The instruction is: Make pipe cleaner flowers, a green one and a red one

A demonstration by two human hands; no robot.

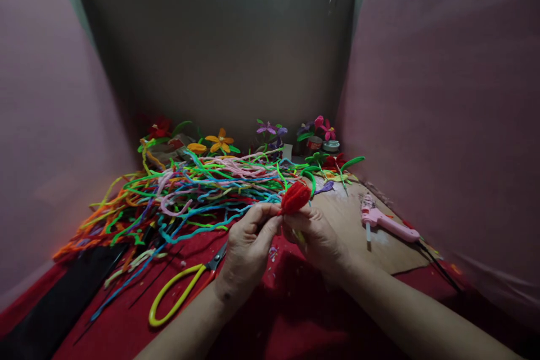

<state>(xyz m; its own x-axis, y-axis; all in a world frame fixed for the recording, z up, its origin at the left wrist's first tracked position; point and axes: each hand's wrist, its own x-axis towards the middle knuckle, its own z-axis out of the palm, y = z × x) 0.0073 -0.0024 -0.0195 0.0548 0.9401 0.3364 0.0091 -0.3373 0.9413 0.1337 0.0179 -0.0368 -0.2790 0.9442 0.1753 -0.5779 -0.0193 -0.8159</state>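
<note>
Both hands meet in the middle of the view around a red pipe-cleaner flower bud (296, 197). My left hand (252, 239) pinches its base between thumb and fingers. From the other side, my right hand (314, 236) is closed at the bud's lower end, its fingertips partly hidden. Just left of my left hand lie scissors (177, 298) with yellow and red handles. Behind the hands spreads a heap of many-coloured pipe cleaners (219, 180).
A pink glue gun (388, 222) rests on a cardboard sheet (358, 242) at the right, its cord running toward the front. Finished flowers, orange (220, 140) and purple (267, 127) among them, stand at the back. A black strip (63, 298) lies at the left on red cloth (287, 326).
</note>
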